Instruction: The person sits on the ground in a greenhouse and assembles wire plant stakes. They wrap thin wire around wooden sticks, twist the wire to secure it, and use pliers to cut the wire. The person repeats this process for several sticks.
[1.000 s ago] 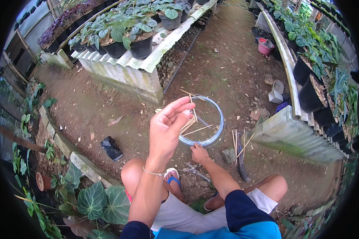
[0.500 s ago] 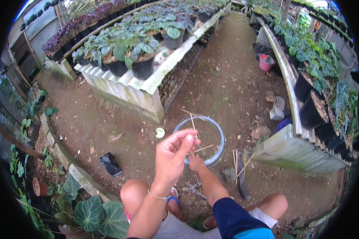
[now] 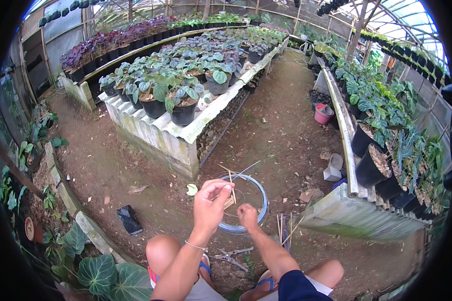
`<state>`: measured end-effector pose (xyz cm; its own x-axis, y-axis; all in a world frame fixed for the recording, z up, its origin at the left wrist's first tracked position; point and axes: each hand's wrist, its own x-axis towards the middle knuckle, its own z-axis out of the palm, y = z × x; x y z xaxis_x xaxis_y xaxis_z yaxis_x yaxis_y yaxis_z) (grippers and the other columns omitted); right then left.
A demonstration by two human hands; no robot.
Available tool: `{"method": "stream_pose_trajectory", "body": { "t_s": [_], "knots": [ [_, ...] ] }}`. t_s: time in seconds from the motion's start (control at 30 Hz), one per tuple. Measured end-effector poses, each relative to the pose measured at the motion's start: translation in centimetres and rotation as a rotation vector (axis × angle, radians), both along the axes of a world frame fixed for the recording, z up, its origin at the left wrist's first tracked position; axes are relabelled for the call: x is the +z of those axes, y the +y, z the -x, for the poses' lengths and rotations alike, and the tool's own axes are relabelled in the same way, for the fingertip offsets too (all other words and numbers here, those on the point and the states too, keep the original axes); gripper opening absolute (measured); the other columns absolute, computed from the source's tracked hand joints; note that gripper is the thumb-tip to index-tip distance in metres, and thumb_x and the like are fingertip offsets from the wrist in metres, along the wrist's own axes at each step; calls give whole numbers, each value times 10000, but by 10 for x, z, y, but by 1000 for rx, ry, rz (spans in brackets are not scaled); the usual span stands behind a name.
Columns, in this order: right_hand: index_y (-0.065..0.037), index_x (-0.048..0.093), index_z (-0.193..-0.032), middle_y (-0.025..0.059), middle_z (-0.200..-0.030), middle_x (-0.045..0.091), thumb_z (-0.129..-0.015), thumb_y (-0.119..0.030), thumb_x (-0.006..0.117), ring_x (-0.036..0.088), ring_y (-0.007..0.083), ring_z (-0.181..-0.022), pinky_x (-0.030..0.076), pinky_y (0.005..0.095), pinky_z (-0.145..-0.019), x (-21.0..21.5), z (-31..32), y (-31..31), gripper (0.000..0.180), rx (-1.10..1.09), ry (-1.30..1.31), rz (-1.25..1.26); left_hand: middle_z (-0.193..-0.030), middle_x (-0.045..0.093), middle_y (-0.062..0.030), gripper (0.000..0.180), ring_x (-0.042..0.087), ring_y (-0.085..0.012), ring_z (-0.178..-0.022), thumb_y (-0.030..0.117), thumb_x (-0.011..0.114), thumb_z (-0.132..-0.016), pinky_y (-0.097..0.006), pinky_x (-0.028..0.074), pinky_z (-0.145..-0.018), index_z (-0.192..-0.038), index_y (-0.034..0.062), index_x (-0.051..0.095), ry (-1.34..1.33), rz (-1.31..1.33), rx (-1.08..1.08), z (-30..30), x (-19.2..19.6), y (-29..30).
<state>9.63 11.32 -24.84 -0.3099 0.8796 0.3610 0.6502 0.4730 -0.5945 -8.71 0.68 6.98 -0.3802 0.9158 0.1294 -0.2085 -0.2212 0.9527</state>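
My left hand (image 3: pixel 210 206) is raised in front of me, thumb and fingers pinched together at a thin wooden stick (image 3: pixel 230 177). To its right and a little lower, my right hand (image 3: pixel 247 216) is closed with the fingers curled in; whatever it holds is too small or hidden to make out. Beneath and beyond both hands lies a coil of blue-grey wire (image 3: pixel 264 200) on the soil, with one loose end poking out at its far side. Pliers (image 3: pixel 231 257) lie on the ground nearer me, between my feet.
More thin sticks (image 3: pixel 294 233) lie right of the coil, beside a dark-handled tool. A black plastic bag (image 3: pixel 129 219) is on the left. Potted plants (image 3: pixel 183 108) fill a corrugated bench ahead; another bench (image 3: pixel 359 213) stands on the right. A stone edging (image 3: pixel 91 230) borders large-leaved plants.
My right hand has drawn back from the coil and closed, staying right of the left hand. My left hand keeps its pinch. The view has tilted up, showing more greenhouse.
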Motion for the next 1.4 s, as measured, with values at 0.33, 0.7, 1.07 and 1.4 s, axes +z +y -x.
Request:
{"method": "stream_pose_trajectory", "body": {
  "t_s": [0.33,0.7,1.07,1.4],
  "knots": [
    [-88,755,-1009,178,-1137,701,-873,-124,686,694,361,-1075,562,479,-942,65,-58,17,157,8,-379,344,-947,692,8,167,510,-22,-715,113,682,-1012,-190,400,-617,-1125,-1,731,-266,-47,-81,11,11,-7],
    [-176,629,-1398,137,-1660,336,-892,-104,638,417,435,-1459,424,485,-1191,-47,8,-28,511,102,-709,662,-875,655,28,163,495,-16,-677,101,659,-1030,-184,416,-611,-1137,-7,720,-332,-56,-18,28,21,-11],
    [-131,692,-1335,94,-1542,534,-898,-150,675,461,330,-1439,416,474,-1166,-71,7,-12,438,148,-920,669,-901,676,18,172,502,-18,-680,97,663,-1029,-183,415,-609,-1149,-14,717,-346,-57,-42,27,17,-6],
    [-4,679,-1210,129,-1053,737,-931,-21,716,750,218,-873,616,340,-775,56,-28,26,283,-60,228,460,-882,705,-9,187,499,1,-663,113,615,-1061,-180,391,-578,-1159,-8,719,-221,20,-41,16,15,-6]
  ]
}}
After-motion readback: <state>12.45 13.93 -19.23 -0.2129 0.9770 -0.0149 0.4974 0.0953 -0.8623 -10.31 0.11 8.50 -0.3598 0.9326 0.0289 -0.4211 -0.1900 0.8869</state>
